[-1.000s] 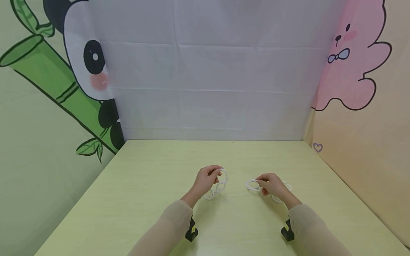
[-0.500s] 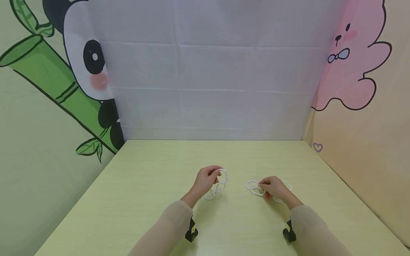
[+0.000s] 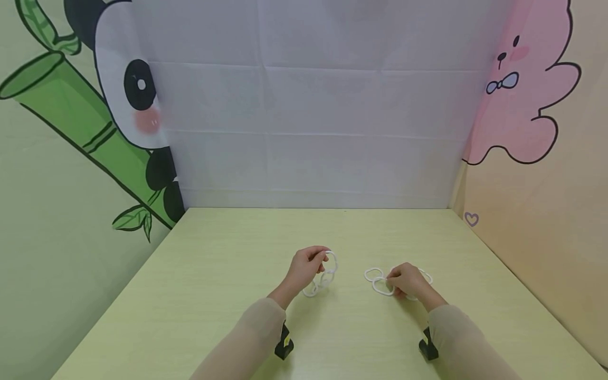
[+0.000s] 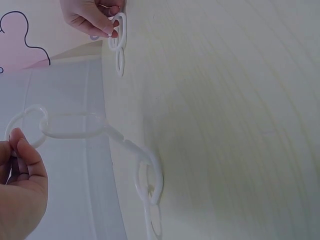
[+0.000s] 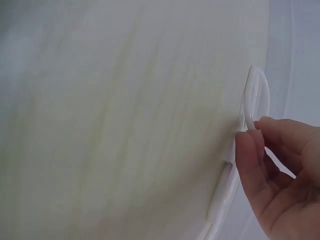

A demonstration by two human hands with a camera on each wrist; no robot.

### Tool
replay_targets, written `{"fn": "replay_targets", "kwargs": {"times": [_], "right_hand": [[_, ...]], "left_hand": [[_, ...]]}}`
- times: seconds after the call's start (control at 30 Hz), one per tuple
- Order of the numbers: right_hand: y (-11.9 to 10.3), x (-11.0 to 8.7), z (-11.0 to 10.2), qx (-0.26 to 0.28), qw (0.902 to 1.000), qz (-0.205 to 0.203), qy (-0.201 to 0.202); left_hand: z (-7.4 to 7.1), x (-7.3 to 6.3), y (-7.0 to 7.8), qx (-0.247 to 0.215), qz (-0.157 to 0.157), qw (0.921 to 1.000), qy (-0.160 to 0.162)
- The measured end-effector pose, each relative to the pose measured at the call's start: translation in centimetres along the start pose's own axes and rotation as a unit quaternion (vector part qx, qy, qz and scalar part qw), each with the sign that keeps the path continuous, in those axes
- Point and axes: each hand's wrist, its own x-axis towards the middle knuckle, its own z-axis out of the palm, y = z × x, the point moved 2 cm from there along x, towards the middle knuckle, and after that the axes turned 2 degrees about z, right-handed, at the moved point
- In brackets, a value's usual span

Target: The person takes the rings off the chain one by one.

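My left hand (image 3: pixel 304 269) holds the end link of a white plastic chain (image 3: pixel 335 262) between thumb and fingertips. In the left wrist view, linked oval rings (image 4: pixel 75 135) slope from that hand down to the tabletop, where the lower ones lie. Farther right, a second white chain (image 3: pixel 373 286) lies on the table. My right hand (image 3: pixel 406 279) is over its middle and covers some links. The right wrist view has thumb and fingertips pinching one link (image 5: pixel 267 95), which is tilted up at the tabletop.
The pale wooden table (image 3: pixel 237 237) ends at a white creased backdrop (image 3: pixel 309 105). Painted walls flank it, with a panda and bamboo (image 3: pixel 71 100) at left and a pink animal (image 3: pixel 527 116) at right. Black wrist mounts (image 3: pixel 284 348) hang below both sleeves.
My right hand has moved slightly right and toward me. Two links of its chain now lie spread out left of the fingers. The left hand and its chain have stayed in place.
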Motion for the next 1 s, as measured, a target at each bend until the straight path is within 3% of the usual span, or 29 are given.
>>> {"fn": "replay_targets", "kwargs": {"times": [0.13,0.23,1.0], "right_hand": [[-0.2,-0.1,0.0,-0.018,0.9998,0.003,0.006],[-0.3,-0.2,0.0,-0.031,0.9995,-0.001,0.005],[-0.4,-0.4,0.2,-0.091,0.9957,-0.015,-0.006]], "left_hand": [[0.0,-0.7,1.6,0.005,0.002,1.0,-0.004],[0.0,-0.9,2.0,0.008,0.001,1.0,-0.003],[-0.1,-0.9,2.0,0.007,-0.002,1.0,-0.001]]}}
